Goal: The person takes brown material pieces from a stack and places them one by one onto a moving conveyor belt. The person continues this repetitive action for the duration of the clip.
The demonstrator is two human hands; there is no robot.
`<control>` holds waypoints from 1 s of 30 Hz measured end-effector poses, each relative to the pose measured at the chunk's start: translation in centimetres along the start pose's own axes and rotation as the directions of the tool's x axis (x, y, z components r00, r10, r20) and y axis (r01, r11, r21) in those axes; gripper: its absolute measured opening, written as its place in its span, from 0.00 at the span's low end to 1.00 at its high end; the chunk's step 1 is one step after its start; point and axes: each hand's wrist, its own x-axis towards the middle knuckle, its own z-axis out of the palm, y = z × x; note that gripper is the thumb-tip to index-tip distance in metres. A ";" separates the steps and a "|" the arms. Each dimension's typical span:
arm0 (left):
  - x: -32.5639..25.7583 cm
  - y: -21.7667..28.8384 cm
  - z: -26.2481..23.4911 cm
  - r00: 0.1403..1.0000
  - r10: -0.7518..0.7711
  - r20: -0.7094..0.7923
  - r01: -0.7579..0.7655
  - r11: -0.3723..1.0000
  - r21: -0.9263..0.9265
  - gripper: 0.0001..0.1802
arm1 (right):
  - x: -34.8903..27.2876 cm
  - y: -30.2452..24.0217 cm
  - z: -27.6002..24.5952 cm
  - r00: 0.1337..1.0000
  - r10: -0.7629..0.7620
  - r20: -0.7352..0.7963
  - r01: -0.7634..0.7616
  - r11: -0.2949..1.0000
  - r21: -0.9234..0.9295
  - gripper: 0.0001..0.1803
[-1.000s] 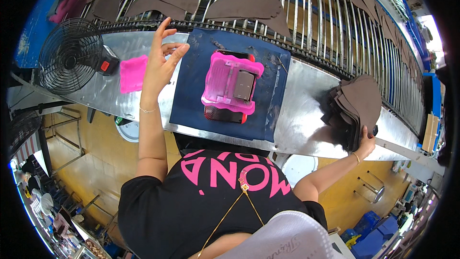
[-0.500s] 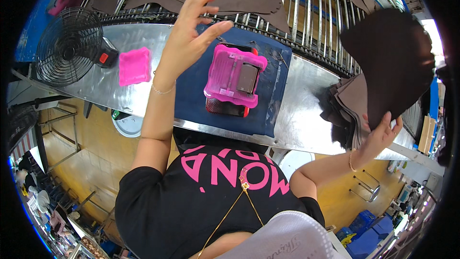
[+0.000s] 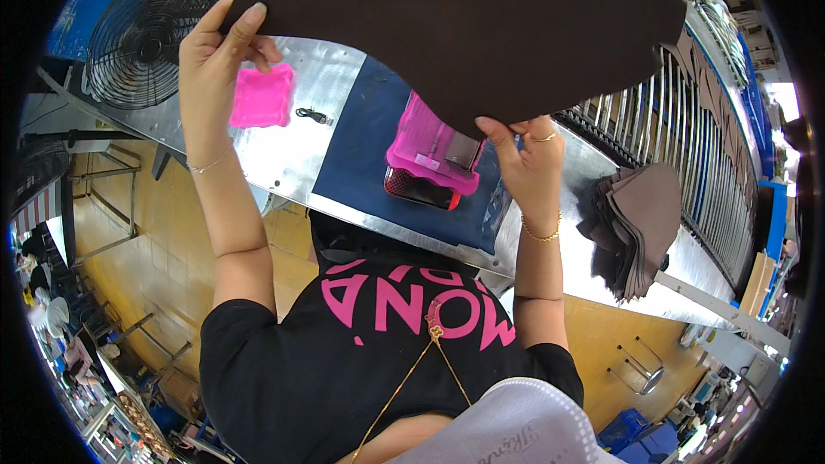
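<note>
At the far left a round black wire fan point(image 3: 142, 39) stands on the shiny metal worktop point(image 3: 301, 133). The left hand point(image 3: 215, 56) is raised and grips the left edge of a large dark brown leather sheet point(image 3: 464, 21), thumb and fingers closed on it. Under it lies a small pink square pad point(image 3: 262, 96). On the blue mat point(image 3: 365, 155) sits a pink plastic device point(image 3: 430, 155). The right hand point(image 3: 524, 159) pinches the near edge of the same sheet, which is held up above the worktop. At the right lies a stack of brown leather pieces point(image 3: 636, 228). The sheet hides much of the worktop, so I think it may brush the device or slip from the small right pinch.
</note>
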 end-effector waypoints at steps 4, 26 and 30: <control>-0.3 -0.6 -0.2 0.999 -0.025 -0.045 0.026 1.000 0.015 0.11 | -0.6 1.0 0.0 0.995 -0.070 0.071 0.082 0.978 -0.191 0.06; -3.1 1.9 18.9 0.361 0.108 0.926 -0.713 0.672 0.199 0.10 | -16.0 0.6 -18.5 0.831 0.135 -0.539 -0.347 0.884 -0.314 0.08; -1.9 2.8 23.5 0.354 0.341 0.871 -0.625 0.779 -0.051 0.12 | -14.7 -2.9 -21.2 0.721 0.110 -0.684 -0.471 0.801 -0.368 0.11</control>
